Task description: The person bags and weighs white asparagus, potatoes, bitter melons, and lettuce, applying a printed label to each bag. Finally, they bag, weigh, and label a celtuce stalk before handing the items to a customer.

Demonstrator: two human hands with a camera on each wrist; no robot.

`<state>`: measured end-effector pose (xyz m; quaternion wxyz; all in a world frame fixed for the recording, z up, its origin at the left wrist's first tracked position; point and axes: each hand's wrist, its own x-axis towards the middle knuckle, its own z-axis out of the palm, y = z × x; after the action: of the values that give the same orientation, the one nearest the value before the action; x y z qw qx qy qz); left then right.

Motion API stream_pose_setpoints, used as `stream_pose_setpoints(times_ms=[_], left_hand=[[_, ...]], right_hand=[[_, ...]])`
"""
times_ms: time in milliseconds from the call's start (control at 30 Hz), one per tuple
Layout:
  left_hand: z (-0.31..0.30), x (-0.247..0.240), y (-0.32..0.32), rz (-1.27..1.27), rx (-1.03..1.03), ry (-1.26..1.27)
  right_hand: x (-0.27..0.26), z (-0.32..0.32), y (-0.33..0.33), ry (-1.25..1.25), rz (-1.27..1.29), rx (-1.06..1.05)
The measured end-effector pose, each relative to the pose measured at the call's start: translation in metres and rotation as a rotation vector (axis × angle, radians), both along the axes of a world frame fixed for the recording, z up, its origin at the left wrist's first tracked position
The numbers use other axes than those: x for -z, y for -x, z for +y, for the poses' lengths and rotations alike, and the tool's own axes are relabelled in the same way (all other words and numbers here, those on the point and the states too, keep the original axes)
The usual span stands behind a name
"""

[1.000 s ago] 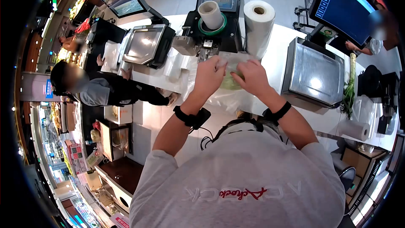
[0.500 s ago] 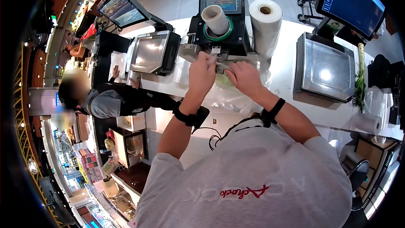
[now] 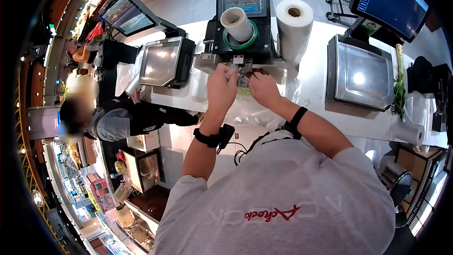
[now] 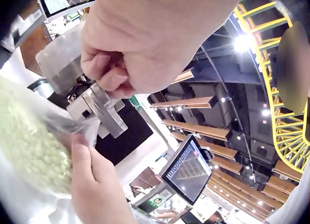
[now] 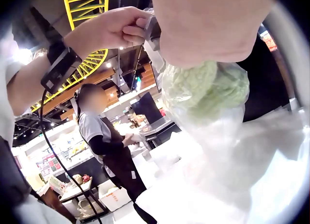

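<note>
A clear plastic bag (image 5: 193,105) holds a pale green, bumpy vegetable (image 4: 34,137). My left hand (image 3: 222,89) grips the gathered end of the bag, its fingers curled, at the left of a metal slot. On the other side, my right hand (image 3: 265,89) pinches the bag's neck just above the vegetable, thumb along the plastic in the left wrist view. Between the hands, the bag's neck lies at the metal head (image 4: 104,110) on the front of a black bag-sealing machine (image 3: 269,42). The bag's full part hangs below the right hand in the right wrist view.
A plastic bag roll (image 3: 295,30) stands right of the machine. Weighing scales flank it, one on the left (image 3: 165,61) and one on the right (image 3: 361,73), each with a screen. Another person (image 3: 113,120) stands at the left counter. Long leafy greens (image 3: 400,85) lie far right.
Both hands have moved forward from the counter's front to the machine's metal head, bringing the bag's neck with them. At the left, the other person's hands have shifted on the counter.
</note>
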<state>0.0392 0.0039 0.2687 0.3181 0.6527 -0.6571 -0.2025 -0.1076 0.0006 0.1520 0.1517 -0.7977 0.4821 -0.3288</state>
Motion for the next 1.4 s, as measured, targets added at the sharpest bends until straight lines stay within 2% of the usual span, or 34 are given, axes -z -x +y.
stream_pose_setpoints(times_ms=[200, 267, 300, 367, 433, 467, 567, 600, 700, 800, 867, 933, 1000, 1033, 1100, 1200, 1267, 1367, 1400], left_hand=[[0.002, 0.0, -0.001, 0.025, -0.017, 0.002], [-0.002, 0.02, -0.014, 0.075, 0.013, 0.016], [0.001, 0.006, -0.008, 0.066, 0.006, -0.017], [0.006, -0.011, 0.0, 0.045, 0.021, -0.018], [0.004, 0.001, -0.005, -0.039, 0.124, 0.163], [0.009, -0.011, 0.006, -0.13, 0.114, 0.157], [0.013, -0.011, 0.018, -0.226, 0.068, 0.124], [0.014, -0.012, 0.023, -0.259, 0.05, 0.137], [0.018, -0.011, 0.036, -0.216, -0.002, 0.153], [0.025, -0.017, 0.062, -0.18, -0.037, 0.131], [0.033, -0.024, 0.085, -0.183, -0.045, 0.123], [0.043, -0.03, 0.114, -0.117, -0.049, 0.146], [0.056, -0.038, 0.149, -0.08, -0.06, 0.153], [0.063, -0.05, 0.173, -0.037, -0.08, 0.127], [0.073, -0.071, 0.217, 0.1, -0.097, 0.056], [0.081, -0.094, 0.281, 0.343, -0.023, 0.058], [0.083, -0.102, 0.324, 0.487, 0.074, 0.033], [0.081, -0.118, 0.398, 0.494, 0.156, -0.053], [0.08, -0.122, 0.42, 0.509, 0.185, -0.101]], right_hand=[[-0.024, 0.006, 0.018, 0.07, -0.042, -0.037], [-0.031, 0.006, 0.029, 0.034, -0.023, -0.072], [-0.026, 0.007, 0.037, 0.133, -0.073, -0.071], [-0.027, 0.016, 0.062, 0.045, -0.076, -0.143], [-0.039, 0.032, 0.1, 0.001, -0.156, -0.151], [-0.044, 0.039, 0.119, -0.039, -0.223, -0.143], [-0.033, 0.058, 0.191, -0.008, -0.213, -0.035], [-0.042, 0.067, 0.22, -0.083, -0.243, 0.002], [-0.034, 0.09, 0.307, -0.134, -0.294, 0.302], [-0.02, 0.101, 0.401, -0.236, -0.478, 0.669], [-0.011, 0.105, 0.455, -0.214, -0.546, 0.772], [-0.018, 0.107, 0.492, -0.238, -0.468, 0.747], [0.005, 0.104, 0.52, -0.275, -0.438, 0.666], [0.001, 0.104, 0.525, -0.37, -0.461, 0.586], [0.007, 0.104, 0.532, -0.403, -0.352, 0.368], [-0.02, 0.112, 0.53, -0.571, -0.34, 0.041], [-0.034, 0.117, 0.53, -0.683, -0.38, -0.135], [-0.023, 0.126, 0.531, -0.795, -0.503, -0.296], [-0.014, 0.131, 0.534, -0.841, -0.627, -0.294]])
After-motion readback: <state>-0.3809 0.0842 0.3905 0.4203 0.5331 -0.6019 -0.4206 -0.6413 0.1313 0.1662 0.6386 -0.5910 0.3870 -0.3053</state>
